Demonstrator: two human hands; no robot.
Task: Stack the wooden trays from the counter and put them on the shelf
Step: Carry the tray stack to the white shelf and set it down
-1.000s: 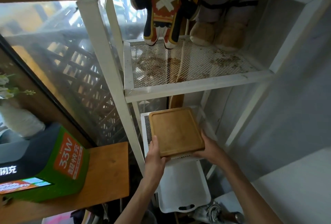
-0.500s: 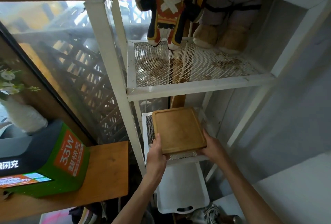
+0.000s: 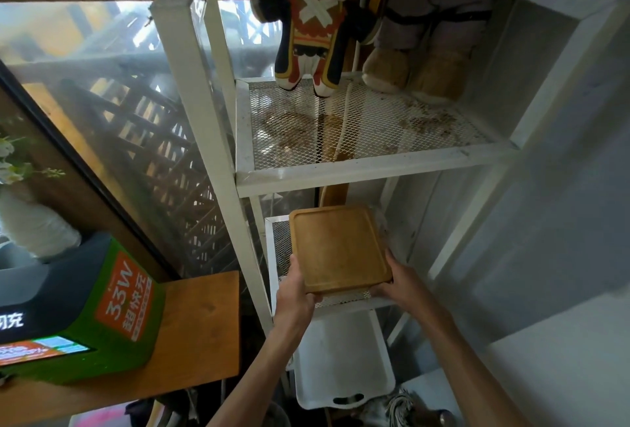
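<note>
**Trays at the lower shelf, both hands on the near corners**

My left hand [image 3: 295, 293] grips the near-left corner of the wooden trays [image 3: 337, 247]. The thumb lies up along the left rim and the fingers are curled underneath, out of my sight. My right hand [image 3: 404, 281] does the same at the near-right corner, thumb on the edge and fingers tucked below. Neither hand is spread; both are clamped on the wood.

I read this as the last step, setting the trays down. They sit level over the mesh of the lower shelf [image 3: 278, 249], with the far edge deep under the upper shelf [image 3: 358, 167] and the near edge just short of the front rail. From above I see only the top tray, so I cannot count what lies under it. I also cannot tell whether the bottom already touches the mesh.

The next move, as I judge it, is to lower the trays until the mesh takes the weight. Then I would slide my fingers out from under without dragging the trays forward, and perhaps nudge them further in.

A white tray [image 3: 341, 358] lies on the level below. A plush doll [image 3: 317, 17] stands on the upper shelf. To the left, well apart, a green box [image 3: 102, 304] rests on a wooden surface [image 3: 197, 324].
</note>
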